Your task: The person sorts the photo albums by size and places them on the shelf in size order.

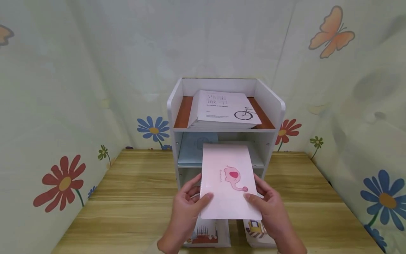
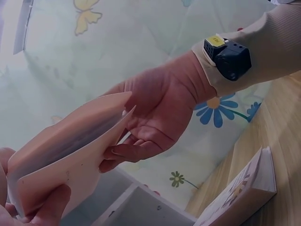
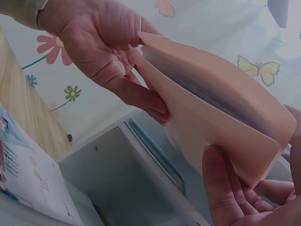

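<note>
A pink notebook with an elephant drawing on its cover is held between both hands, in front of the shelf. My left hand grips its left edge, thumb on the cover and fingers beneath. On the opposite edge my right hand holds it the same way. Both wrist views show the covers of the pink notebook gaping apart at one edge, with pages between. Behind it, a light blue notebook lies in the left of the shelf's middle level.
The white shelf stands on the wooden table. A stack of white books lies on its brown top level. Two piles of picture books, a left one and a right one, are at the table's front, partly covered by the hands.
</note>
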### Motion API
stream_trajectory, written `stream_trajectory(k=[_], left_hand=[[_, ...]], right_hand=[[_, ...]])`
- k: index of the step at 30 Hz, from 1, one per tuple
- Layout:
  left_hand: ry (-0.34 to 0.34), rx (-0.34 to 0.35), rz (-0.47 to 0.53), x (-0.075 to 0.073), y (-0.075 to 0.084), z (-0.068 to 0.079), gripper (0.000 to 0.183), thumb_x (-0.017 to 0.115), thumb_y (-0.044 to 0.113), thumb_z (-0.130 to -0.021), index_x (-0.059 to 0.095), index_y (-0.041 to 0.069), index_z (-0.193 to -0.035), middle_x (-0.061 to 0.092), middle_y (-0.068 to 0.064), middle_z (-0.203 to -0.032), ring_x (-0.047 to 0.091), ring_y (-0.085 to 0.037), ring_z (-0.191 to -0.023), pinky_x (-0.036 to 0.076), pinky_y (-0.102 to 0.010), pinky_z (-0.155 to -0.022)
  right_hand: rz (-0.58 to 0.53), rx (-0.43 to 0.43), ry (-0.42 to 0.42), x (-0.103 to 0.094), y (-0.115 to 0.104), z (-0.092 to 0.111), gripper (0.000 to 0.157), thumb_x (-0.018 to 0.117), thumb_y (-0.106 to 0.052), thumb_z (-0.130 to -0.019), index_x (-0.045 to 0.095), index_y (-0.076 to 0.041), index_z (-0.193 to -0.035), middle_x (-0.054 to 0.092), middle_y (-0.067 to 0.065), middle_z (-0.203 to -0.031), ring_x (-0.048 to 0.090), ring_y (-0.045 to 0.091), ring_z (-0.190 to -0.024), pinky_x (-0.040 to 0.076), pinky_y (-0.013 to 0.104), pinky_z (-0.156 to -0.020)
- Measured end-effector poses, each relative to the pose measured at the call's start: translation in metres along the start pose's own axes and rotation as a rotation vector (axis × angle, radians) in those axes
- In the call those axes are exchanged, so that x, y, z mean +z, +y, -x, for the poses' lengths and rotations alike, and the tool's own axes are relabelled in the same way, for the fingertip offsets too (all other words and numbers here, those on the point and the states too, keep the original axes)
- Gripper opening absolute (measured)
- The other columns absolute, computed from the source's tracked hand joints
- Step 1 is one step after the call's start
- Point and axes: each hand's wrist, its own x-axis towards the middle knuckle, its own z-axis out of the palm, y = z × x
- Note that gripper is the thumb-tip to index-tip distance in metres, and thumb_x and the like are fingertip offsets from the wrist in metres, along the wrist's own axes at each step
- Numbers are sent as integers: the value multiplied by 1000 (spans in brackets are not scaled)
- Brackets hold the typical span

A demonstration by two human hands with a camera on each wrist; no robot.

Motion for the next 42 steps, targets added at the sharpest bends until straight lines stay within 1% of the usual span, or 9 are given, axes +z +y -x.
stream_trajectory(k=[6,12,14,20,25,28,34,37,42], left_hand=[[-5,13,-13,7,-6,-11,69,83,4,-83,56,12,-146,69,-23,-120,74,-25,-97,65,-39,-80],[-13,22,-21,13,-9,-18,69,84,6,-83,56,11,-146,70,-22,-119,74,-23,-95,65,-37,-79],[-19,26,-18,14,-10,-20,69,84,5,-83,57,12,-145,70,-22,-118,74,-23,-94,65,-36,-78],[-55,58,-18,20,-12,-25,69,83,4,-84,54,7,-147,68,-26,-117,73,-22,-93,65,-34,-77],[-57,54,-12,27,-16,-30,68,82,4,-85,54,7,-147,69,-25,-117,73,-21,-92,64,-32,-77],[-54,50,-5,31,-18,-33,67,81,3,-85,55,8,-146,70,-22,-115,73,-19,-90,64,-31,-75],[-65,42,3,35,-23,-38,67,80,3,-86,53,6,-147,70,-20,-115,72,-19,-89,64,-30,-76],[-71,35,-9,36,-26,-41,67,80,5,-87,53,8,-148,69,-20,-117,72,-19,-91,64,-30,-77],[-79,22,-43,38,-31,-44,66,81,10,-87,54,14,-148,69,-17,-118,73,-21,-95,64,-32,-79]], right_hand=[[8,-4,6,-7,-2,-5,69,64,-1,-96,38,-13,-159,57,9,-133,75,20,-94,64,38,-80],[29,6,30,-13,-5,-10,68,65,-5,-98,38,-17,-159,55,12,-136,75,20,-95,64,37,-81],[28,3,38,-15,-6,-11,67,64,-5,-98,38,-15,-159,56,13,-137,74,19,-97,64,36,-83],[34,6,67,-20,-6,-14,63,64,-6,-99,41,-13,-157,60,13,-137,74,17,-98,63,34,-84],[41,-12,74,-27,-7,-16,62,64,-7,-100,41,-9,-157,69,-2,-123,75,15,-94,64,32,-82],[40,-12,82,-31,-8,-17,62,64,-7,-100,41,-8,-157,72,-12,-113,75,14,-92,64,31,-81],[30,6,83,-37,-7,-22,63,65,-12,-101,39,-11,-158,71,-14,-113,75,13,-93,64,31,-81],[7,1,67,-41,-6,-23,62,62,-11,-102,36,-8,-159,72,-15,-110,75,12,-91,64,29,-80],[-10,-21,41,-47,-4,-26,63,59,-10,-103,32,-2,-159,73,-15,-109,74,10,-90,64,27,-77]])
